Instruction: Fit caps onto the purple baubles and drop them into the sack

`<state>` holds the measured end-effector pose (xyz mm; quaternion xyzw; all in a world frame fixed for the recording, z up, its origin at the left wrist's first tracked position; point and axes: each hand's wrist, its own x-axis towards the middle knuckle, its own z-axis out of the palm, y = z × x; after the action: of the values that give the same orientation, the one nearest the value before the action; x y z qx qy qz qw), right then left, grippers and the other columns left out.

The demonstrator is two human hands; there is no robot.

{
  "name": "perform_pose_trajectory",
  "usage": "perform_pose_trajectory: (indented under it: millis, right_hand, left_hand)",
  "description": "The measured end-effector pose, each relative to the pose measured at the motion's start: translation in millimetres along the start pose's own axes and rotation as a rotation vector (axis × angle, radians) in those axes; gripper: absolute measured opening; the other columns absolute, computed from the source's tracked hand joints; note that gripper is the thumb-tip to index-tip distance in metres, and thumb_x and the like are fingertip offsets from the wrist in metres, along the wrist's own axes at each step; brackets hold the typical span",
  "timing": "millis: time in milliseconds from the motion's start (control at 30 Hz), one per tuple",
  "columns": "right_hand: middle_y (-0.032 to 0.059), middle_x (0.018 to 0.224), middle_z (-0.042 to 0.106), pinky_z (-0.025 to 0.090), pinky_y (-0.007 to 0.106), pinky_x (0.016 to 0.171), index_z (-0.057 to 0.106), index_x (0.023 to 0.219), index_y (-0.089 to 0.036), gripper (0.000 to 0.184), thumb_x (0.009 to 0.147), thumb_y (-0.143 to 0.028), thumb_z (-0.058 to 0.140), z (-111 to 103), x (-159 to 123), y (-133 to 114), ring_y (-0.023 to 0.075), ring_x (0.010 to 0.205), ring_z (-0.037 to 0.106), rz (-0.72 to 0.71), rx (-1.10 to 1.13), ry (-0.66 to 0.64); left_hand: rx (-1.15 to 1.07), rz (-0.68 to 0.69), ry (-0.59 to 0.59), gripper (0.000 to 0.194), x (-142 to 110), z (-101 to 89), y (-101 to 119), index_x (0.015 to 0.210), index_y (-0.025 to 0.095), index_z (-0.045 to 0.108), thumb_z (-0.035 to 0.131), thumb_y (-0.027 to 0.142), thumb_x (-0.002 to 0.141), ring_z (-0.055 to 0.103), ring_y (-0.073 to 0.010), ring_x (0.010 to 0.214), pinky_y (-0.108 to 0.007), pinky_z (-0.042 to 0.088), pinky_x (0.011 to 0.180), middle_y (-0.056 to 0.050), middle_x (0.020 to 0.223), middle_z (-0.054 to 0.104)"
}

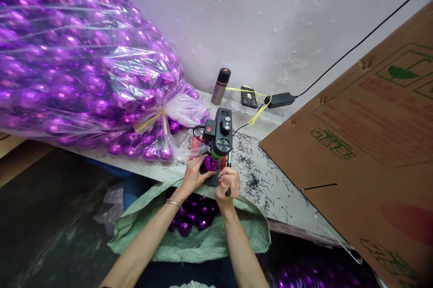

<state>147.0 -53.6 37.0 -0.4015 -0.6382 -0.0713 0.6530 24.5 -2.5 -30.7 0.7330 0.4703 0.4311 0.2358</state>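
Note:
A shiny purple faceted ball (211,163) sits under the head of a small black bench machine (223,132). The fingers and thumb of my left hand (194,176) close around the ball from the left. My right hand (228,182) is wrapped round the machine's lever handle (229,191), its fist just right of the ball. Below my wrists an open green woven sack (135,234) holds several purple balls (194,216). Part of the machine's base is hidden by my hands.
A big clear bag (101,76) full of purple balls, tied with yellow string, fills the left. Black bits (253,182) litter the table's right side. Behind stand a bottle (221,86), a small black device (249,97) and a power adapter (280,99). A cardboard box (365,144) rises at right.

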Motion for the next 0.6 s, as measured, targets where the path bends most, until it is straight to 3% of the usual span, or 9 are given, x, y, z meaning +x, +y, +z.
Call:
perform_pose_trajectory:
  millis: [233, 367, 433, 500, 600]
  right_hand:
    - [-0.0001, 0.076, 0.055, 0.045, 0.026, 0.060, 0.050, 0.077, -0.023, 0.025, 0.099, -0.013, 0.041, -5, 17, -9, 0.0130, 0.067, 0.055, -0.064, -0.008, -0.045]
    - [-0.0019, 0.072, 0.055, 0.043, 0.026, 0.063, 0.053, 0.078, -0.021, 0.025, 0.100, -0.012, 0.044, -13, 56, -33, 0.0119, 0.067, 0.056, 0.178, -0.020, -0.063]
    - [-0.0030, 0.069, 0.054, 0.041, 0.026, 0.061, 0.052, 0.076, -0.021, 0.027, 0.101, -0.014, 0.046, -16, 70, -40, 0.0108, 0.064, 0.054, 0.244, -0.018, -0.081]
    - [-0.0030, 0.069, 0.054, 0.042, 0.026, 0.062, 0.051, 0.074, -0.021, 0.028, 0.100, -0.013, 0.046, -17, 74, -42, 0.0107, 0.064, 0.054, 0.223, -0.018, -0.083]
    - [-0.0018, 0.071, 0.055, 0.044, 0.027, 0.064, 0.051, 0.073, -0.022, 0.029, 0.099, -0.009, 0.045, -17, 63, -38, 0.0117, 0.067, 0.057, 0.142, -0.028, -0.089]
  left_hand:
    - [-0.013, 0.000, 0.005, 0.057, 3, 2.9, -2, 0.133, 0.021, 0.062, 0.077, 0.048, 0.085, 0.068, -0.0314, 0.118, -0.048, 0.052, 0.101, -0.014, 0.126, 0.072]
    - [-0.017, 0.017, -0.004, 0.059, 1, 1.0, -2, 0.136, 0.020, 0.058, 0.076, 0.048, 0.086, 0.067, -0.0319, 0.121, -0.049, 0.052, 0.103, -0.014, 0.129, 0.071]
    - [-0.012, 0.034, -0.002, 0.060, -11, -2.9, 1, 0.140, 0.021, 0.054, 0.074, 0.045, 0.089, 0.065, -0.0319, 0.125, -0.050, 0.051, 0.106, -0.015, 0.133, 0.068]
    - [0.007, 0.070, -0.015, 0.061, -34, -9.7, 5, 0.147, 0.022, 0.048, 0.068, 0.041, 0.093, 0.062, -0.0320, 0.131, -0.052, 0.049, 0.110, -0.016, 0.139, 0.064]
    - [0.051, 0.133, -0.066, 0.081, -70, -23.8, 11, 0.156, 0.022, 0.036, 0.071, 0.052, 0.089, 0.053, -0.0369, 0.141, -0.057, 0.044, 0.115, -0.021, 0.151, 0.054]
